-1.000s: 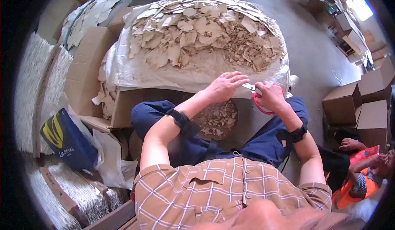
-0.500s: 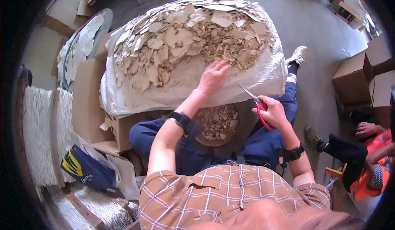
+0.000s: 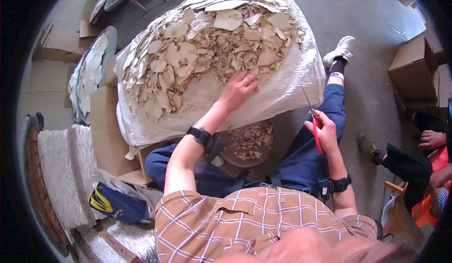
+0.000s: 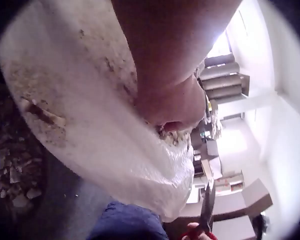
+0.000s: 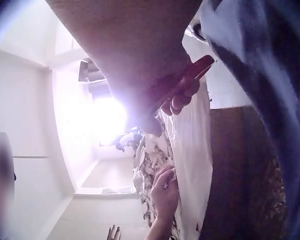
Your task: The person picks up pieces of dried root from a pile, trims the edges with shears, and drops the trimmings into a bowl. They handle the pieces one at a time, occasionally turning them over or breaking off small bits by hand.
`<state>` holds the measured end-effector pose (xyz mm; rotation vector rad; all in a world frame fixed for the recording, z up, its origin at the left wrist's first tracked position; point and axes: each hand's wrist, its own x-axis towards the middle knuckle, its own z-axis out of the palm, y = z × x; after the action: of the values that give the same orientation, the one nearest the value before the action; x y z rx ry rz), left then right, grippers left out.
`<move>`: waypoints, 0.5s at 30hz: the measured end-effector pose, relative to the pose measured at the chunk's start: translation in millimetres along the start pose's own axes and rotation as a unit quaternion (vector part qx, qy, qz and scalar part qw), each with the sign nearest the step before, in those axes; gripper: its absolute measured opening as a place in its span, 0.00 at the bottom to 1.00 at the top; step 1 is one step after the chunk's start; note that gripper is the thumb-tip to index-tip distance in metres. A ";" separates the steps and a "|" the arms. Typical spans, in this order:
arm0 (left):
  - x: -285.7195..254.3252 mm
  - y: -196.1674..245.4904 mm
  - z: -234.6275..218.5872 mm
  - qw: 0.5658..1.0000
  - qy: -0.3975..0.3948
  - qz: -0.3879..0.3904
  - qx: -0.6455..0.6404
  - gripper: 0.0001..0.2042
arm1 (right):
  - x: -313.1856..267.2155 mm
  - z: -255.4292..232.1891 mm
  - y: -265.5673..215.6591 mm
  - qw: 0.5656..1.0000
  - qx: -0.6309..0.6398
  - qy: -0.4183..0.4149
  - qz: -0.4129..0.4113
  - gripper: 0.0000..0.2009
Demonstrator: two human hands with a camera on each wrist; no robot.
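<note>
My left hand (image 3: 239, 89) reaches over the near part of a heap of thin, pale, irregular flakes (image 3: 181, 60), fingertips down among the smaller broken bits. The heap lies on a white sheet (image 3: 263, 100) spread over a raised surface. In the right wrist view the left hand's fingers bend loosely at the heap. My right hand (image 3: 326, 129) holds scissors by their red handles (image 3: 316, 133), off the sheet's near right corner, above my right leg. The scissors' blades (image 4: 207, 206) point away from me, close together.
Between my knees is a round container (image 3: 256, 157) with broken flakes. Cardboard boxes (image 3: 414, 70) stand at right, near another seated person in orange (image 3: 426, 206). At left are a tall carton (image 3: 110, 131), stacked white sheets (image 3: 66, 173) and a blue bag (image 3: 117, 204).
My left hand has moved from beside the scissors' tips out to the heap. The right hand has drawn back rightward, turning the scissors to point away. The head view has swung.
</note>
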<state>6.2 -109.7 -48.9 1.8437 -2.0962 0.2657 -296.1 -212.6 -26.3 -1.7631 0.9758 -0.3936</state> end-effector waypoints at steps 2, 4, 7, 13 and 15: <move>-18.7 -6.3 -1.3 1.000 0.005 -0.007 -0.017 0.15 | -0.4 7.7 1.1 1.000 0.010 0.002 -0.017 0.22; -30.8 -10.2 -2.5 0.980 0.087 -0.132 -0.119 0.13 | -3.7 11.2 0.9 0.999 0.018 0.006 -0.031 0.22; -34.1 -8.8 -2.5 0.818 0.209 -0.380 -0.378 0.15 | -11.8 12.5 -2.4 0.999 0.027 0.003 -0.020 0.22; -51.0 -12.3 -25.5 0.520 0.254 -0.406 -0.708 0.30 | -29.1 10.2 4.0 0.998 0.054 0.014 0.008 0.21; -62.2 -19.2 -22.4 0.517 0.253 -0.371 -0.729 0.28 | -33.9 12.5 3.3 0.999 0.050 0.019 -0.004 0.21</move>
<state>34.5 -47.0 -52.6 0.9991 -0.3587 -0.8371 -310.1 -179.1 -28.3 -1.6749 0.9593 -0.4743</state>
